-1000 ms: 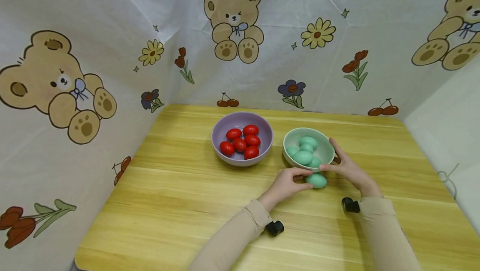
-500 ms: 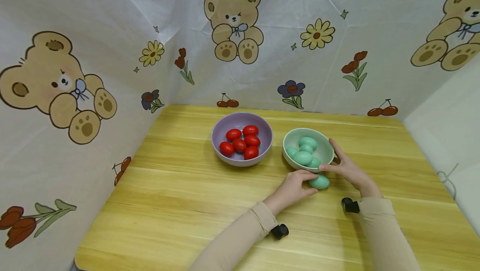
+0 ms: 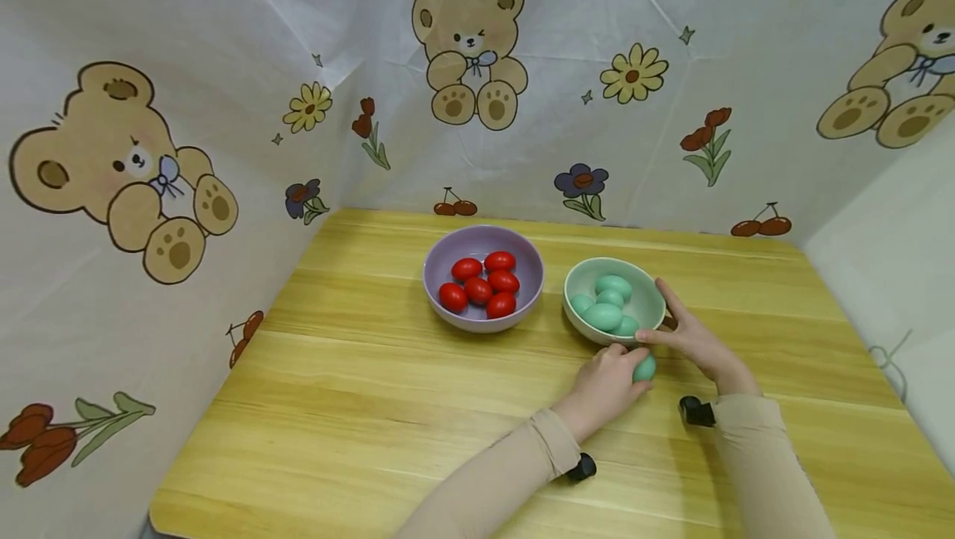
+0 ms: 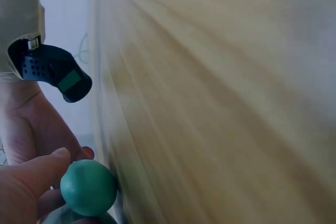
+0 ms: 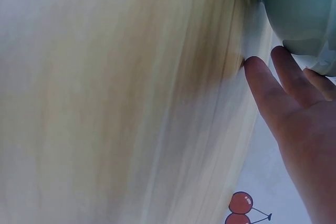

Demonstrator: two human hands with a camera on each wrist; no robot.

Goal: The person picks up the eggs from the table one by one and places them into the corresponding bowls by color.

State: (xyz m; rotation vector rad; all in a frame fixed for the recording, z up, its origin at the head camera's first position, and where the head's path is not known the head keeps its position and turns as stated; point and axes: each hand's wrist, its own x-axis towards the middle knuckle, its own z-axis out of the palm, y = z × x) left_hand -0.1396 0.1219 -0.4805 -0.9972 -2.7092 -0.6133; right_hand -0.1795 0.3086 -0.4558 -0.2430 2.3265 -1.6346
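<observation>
Sorting stage, near its end: left hand (image 3: 606, 381) grips one smooth teal egg (image 3: 645, 368) on the wooden surface (image 3: 373, 406), beside the pale green bowl (image 3: 651, 319) steadied by straight fingers of the right hand (image 3: 690, 338). Four teal eggs lie inside; red eggs (image 3: 481, 284) fill the lilac bowl (image 3: 448, 249).

Teal egg (image 3: 645, 368) half behind left hand (image 3: 606, 383)

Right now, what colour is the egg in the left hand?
Teal green egg, clearest in the left wrist view.
</observation>
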